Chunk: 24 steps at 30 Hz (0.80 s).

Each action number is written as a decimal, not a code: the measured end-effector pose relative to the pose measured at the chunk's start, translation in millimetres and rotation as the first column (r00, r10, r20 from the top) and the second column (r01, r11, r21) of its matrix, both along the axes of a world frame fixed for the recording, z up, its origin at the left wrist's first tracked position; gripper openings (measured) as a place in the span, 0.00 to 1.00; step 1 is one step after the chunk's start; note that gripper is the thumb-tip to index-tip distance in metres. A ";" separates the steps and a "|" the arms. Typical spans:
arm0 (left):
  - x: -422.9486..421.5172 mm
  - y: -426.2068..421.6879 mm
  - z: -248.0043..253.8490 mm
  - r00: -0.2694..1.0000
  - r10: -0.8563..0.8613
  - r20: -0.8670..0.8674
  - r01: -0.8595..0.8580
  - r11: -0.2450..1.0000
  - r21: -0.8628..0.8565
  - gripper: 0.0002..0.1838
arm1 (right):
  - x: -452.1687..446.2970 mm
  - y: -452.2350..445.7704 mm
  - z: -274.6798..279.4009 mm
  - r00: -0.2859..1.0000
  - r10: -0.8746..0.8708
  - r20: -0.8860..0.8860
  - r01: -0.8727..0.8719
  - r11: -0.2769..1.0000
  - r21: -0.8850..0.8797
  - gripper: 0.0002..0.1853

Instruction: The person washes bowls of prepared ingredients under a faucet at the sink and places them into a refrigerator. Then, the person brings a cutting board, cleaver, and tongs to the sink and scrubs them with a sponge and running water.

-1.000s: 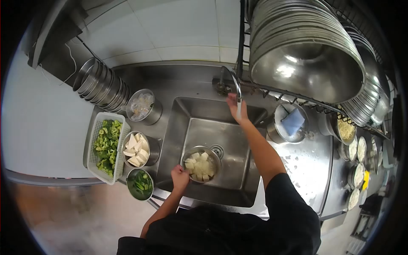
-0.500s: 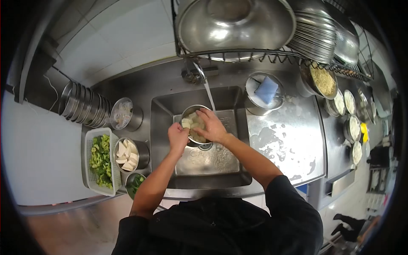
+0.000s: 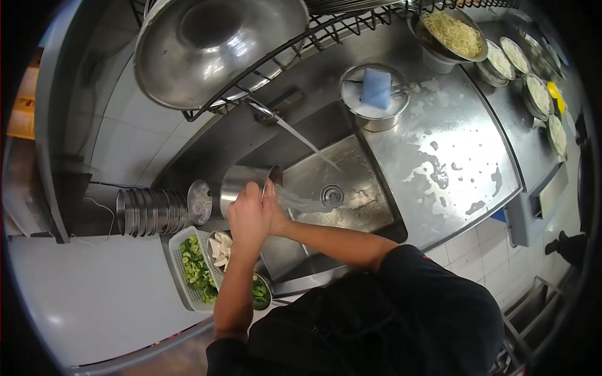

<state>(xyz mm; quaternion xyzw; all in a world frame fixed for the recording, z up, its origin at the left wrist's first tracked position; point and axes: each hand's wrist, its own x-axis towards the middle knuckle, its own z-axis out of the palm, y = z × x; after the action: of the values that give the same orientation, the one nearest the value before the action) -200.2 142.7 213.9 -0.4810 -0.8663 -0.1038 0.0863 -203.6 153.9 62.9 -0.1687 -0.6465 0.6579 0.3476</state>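
Observation:
A round steel pot (image 3: 243, 180) is tipped on its side at the left of the sink (image 3: 285, 266), its mouth facing right. Water pours out of it toward the drain (image 3: 332, 196). My left hand (image 3: 248, 216) grips the pot's near side. Close against it, my right hand (image 3: 273, 210) lies at the pot's mouth with its fingers pressed together. The white pieces seen in the pot earlier are hidden from this angle. From the faucet (image 3: 262, 113) a stream of water runs into the sink.
Left of the sink are broccoli in a white basket (image 3: 177, 266), a pot of white pieces (image 3: 219, 250), greens (image 3: 260, 293) and stacked steel pots (image 3: 150, 212). A blue sponge (image 3: 376, 88) rests on a pot behind. A rack (image 3: 276, 66) with bowls hangs above.
The faucet now runs. My right hand has come from the faucet to the pot. Both hands have lifted the pot leftward and tipped it, and water flows out. The view has turned.

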 end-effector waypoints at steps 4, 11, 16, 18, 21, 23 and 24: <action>7.4 -9.0 22.7 1.000 -0.008 -0.022 0.007 0.999 -0.049 0.09 | -0.5 7.3 18.9 0.984 0.063 -0.168 -0.043 0.992 0.121 0.46; -27.5 -8.7 -7.9 0.984 0.081 0.160 -0.121 0.959 0.256 0.10 | 8.6 51.0 9.6 0.998 -0.036 0.047 0.013 0.905 0.426 0.43; -74.6 1.5 -143.3 0.315 -0.045 0.948 -0.764 0.581 0.281 0.14 | 22.6 149.4 -11.9 0.911 -0.022 0.413 -0.319 0.597 0.736 0.40; -67.3 31.2 -170.5 0.134 -0.083 0.987 -0.846 0.510 0.158 0.14 | 18.2 185.3 -13.8 0.722 0.074 0.688 -0.566 0.635 0.526 0.30; -58.4 69.8 -189.2 0.008 -0.135 0.991 -0.843 0.532 0.079 0.13 | 1.6 212.4 -27.2 0.694 -0.077 0.716 -0.470 0.704 0.532 0.22; -59.7 90.3 -192.8 -0.027 -0.172 0.985 -0.831 0.552 0.073 0.11 | -13.6 211.2 -32.0 0.765 -0.195 0.613 -0.274 0.764 0.584 0.16; -60.1 100.4 -189.8 -0.035 -0.200 0.979 -0.838 0.539 0.080 0.10 | -20.3 209.4 -26.0 0.791 -0.163 0.589 -0.196 0.845 0.498 0.16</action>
<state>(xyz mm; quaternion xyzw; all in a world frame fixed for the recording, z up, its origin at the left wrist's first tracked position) -260.2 243.0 24.1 0.0675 -0.6476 -0.6935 -0.3083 -223.9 363.2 36.9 -0.2623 -0.8817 0.3636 0.1467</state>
